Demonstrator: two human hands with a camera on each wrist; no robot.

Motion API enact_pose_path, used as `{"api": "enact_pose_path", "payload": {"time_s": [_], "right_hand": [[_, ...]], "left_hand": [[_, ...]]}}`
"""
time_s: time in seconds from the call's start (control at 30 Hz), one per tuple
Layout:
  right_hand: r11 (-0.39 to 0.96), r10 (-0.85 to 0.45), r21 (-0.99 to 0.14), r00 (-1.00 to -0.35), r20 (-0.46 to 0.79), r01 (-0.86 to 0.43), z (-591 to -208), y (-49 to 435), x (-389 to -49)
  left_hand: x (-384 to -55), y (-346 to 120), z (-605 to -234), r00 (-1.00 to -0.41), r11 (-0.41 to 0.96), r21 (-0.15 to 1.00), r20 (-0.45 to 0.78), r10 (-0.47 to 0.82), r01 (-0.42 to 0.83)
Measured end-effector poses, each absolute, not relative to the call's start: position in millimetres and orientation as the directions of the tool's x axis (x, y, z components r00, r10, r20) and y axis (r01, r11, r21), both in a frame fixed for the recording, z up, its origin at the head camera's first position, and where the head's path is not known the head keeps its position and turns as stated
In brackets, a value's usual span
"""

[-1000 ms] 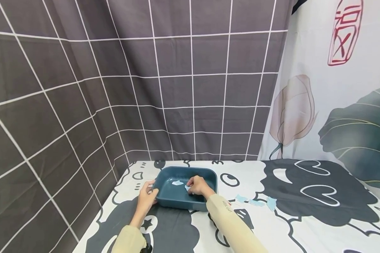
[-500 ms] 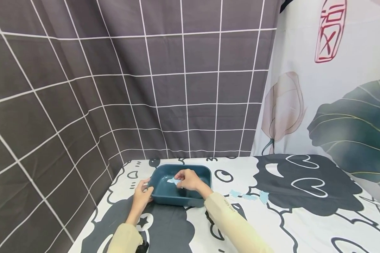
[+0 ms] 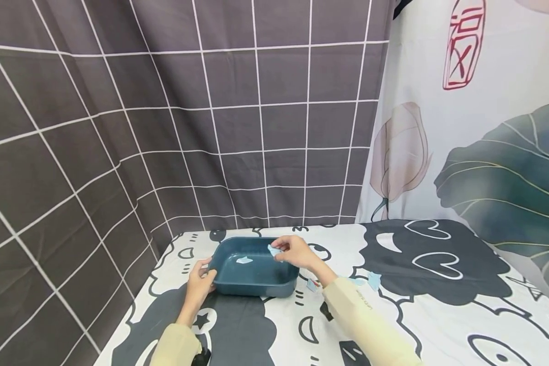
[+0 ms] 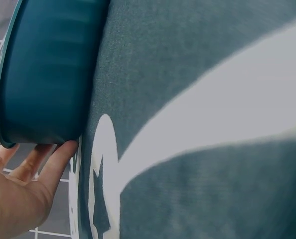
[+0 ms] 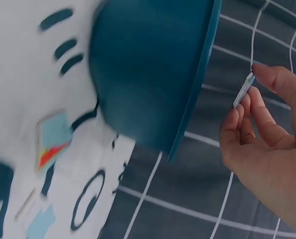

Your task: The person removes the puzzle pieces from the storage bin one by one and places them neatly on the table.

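A dark teal basin stands on the patterned cloth. My left hand holds its left end, the thumb at the rim and the fingers against the outer wall, as the left wrist view shows at the basin's side. Over the right part of the basin, my right hand pinches a small, flat, light-blue piece with an irregular outline. Seen from the right wrist, this thin piece is edge-on between thumb and fingertips, above the rim. Another light-blue piece lies on the basin floor.
To the right of the basin, a light-blue piece with a red patch lies on the cloth. Farther right lies another light-blue piece, with one more partly behind the right sleeve. A dark grid-lined curtain hangs behind.
My right hand, low in the basin before, moved left beside the lying piece, then up and right with its piece. The left hand keeps its hold; the head view shifted slightly.
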State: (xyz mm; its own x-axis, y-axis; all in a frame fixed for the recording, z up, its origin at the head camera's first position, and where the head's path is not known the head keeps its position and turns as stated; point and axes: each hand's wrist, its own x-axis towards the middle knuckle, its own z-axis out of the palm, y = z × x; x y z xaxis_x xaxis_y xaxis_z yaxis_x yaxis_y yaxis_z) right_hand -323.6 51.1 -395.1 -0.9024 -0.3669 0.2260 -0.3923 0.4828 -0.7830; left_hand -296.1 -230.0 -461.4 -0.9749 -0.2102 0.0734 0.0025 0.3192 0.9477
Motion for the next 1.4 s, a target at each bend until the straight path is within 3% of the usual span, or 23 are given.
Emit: {"api": "enact_pose_path", "payload": {"time_s": [0.43,1.4], "right_hand": [[0.579,-0.298,-0.707,-0.912,0.281,-0.407,-409,111,-309],[0.712,-0.029,-0.694,-0.992,0.119,-0.104,-441,270,-294]], "left_hand": [[-299,-231,-461,-0.977,0.345,0.939,0.068,-0.2,-0.005],[-297,-229,-459,-0.982,0.342,0.939,0.04,-0.187,-0.027]]}}
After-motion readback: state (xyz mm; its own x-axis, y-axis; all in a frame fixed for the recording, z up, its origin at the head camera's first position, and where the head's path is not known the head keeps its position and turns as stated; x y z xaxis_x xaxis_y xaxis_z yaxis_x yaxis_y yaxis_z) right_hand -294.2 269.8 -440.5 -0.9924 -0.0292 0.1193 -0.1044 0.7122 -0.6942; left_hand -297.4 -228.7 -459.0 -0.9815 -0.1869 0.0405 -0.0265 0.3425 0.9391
